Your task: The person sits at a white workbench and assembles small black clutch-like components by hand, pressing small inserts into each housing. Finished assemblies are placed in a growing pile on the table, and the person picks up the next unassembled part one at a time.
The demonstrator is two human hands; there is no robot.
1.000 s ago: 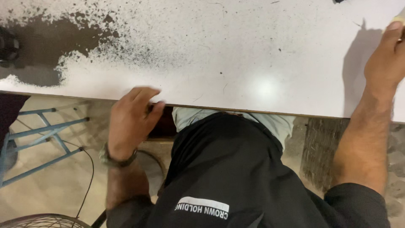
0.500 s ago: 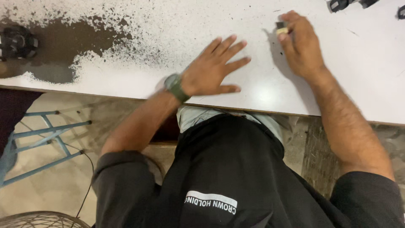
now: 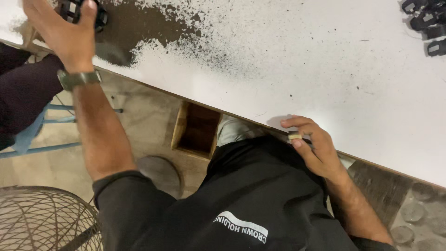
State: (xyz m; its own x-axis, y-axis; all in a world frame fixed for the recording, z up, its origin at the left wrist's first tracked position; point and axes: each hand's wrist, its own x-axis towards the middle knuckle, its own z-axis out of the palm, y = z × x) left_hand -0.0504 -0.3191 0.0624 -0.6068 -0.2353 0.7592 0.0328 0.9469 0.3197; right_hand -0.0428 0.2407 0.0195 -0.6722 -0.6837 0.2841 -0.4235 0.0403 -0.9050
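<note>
Black plastic, ring-shaped and lobed like a knob, the part (image 3: 86, 11) lies at the far left of the desk (image 3: 325, 74), on a dark patch where the white surface has worn or stained through. Over it spreads the left hand (image 3: 60, 28), fingers splayed and loose — the grip is open, reaching onto the part but, as far as can be seen, not closed around it. A watch (image 3: 78, 79) sits on that wrist. Much nearer, at the desk's near edge, the right hand (image 3: 311, 146) pinches a small pale piece (image 3: 294, 136) between thumb and fingertips, so that grip is closed on the piece. Judged from this, one small component is already in hand and the black part is only being reached for; any joining of the two is not yet done. At the far right corner a cluster of more black parts (image 3: 425, 21) lies waiting, untouched. Below the desk edge an open wooden box (image 3: 197, 130) shows, with a blue metal frame (image 3: 42, 130) to the left, a wire fan guard (image 3: 42, 218) at the near left and stone floor — all well apart from both hands.
</note>
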